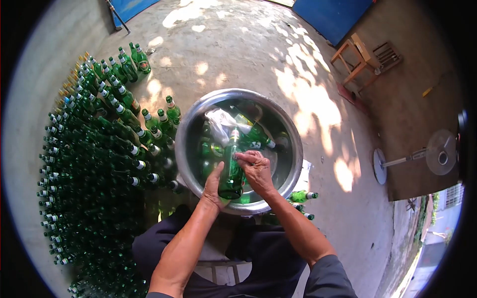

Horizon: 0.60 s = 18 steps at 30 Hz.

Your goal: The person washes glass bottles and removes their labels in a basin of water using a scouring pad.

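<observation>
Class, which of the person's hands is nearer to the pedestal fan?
Right. The right hand is well short of the pedestal fan, but at the side of the green glass bottle facing it. The left hand holds the bottle's opposite side, farther away.

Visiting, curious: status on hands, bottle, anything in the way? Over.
Left hand holding green bottle over metal basin. Right hand curled at bottle's side. Nearby: crumpled white plastic, other bottles in basin.

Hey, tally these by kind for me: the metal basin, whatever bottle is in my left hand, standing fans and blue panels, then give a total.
Metal basin: 1
Bottle in left hand: 1
Standing fan: 1
Blue panels: 2
Total: 5
</observation>
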Available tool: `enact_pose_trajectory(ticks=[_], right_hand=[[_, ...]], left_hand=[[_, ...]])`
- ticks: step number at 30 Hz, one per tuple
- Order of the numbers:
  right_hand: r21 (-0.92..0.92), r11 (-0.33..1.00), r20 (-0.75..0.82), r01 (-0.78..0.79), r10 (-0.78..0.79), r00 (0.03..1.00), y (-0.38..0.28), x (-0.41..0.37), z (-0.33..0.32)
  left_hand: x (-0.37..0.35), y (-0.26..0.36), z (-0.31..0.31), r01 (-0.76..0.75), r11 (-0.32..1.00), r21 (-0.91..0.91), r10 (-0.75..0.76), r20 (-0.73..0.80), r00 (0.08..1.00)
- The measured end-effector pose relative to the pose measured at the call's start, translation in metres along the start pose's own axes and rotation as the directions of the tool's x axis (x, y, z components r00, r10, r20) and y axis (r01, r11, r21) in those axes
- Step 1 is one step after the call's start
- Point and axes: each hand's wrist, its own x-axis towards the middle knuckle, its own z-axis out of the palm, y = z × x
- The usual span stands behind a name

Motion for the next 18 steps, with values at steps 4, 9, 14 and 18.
enact_pose_trajectory(ticks=[4,9,14,18], right_hand=[[0.025,0.997,0.120,-0.068,0.064,0.991,-0.022,-0.019,-0.005],[-0.038,0.999,0.015,0.003,-0.003,1.000,0.004,0.026,0.007],[-0.038,0.999,-0.026,-0.006,0.005,1.000,0.016,0.033,0.016],[-0.096,0.994,0.126,0.048,-0.036,0.991,-0.006,-0.002,-0.003]], left_hand=[[0.002,0.002,0.002,0.006,0.998,-0.061,-0.007,-0.015,1.000],[0.001,-0.001,0.008,-0.033,0.999,-0.007,0.032,-0.065,0.997],[-0.003,0.001,0.011,-0.017,1.000,-0.010,0.016,-0.058,0.998],[0.002,-0.003,0.010,-0.066,0.998,-0.012,0.063,-0.156,0.986]])
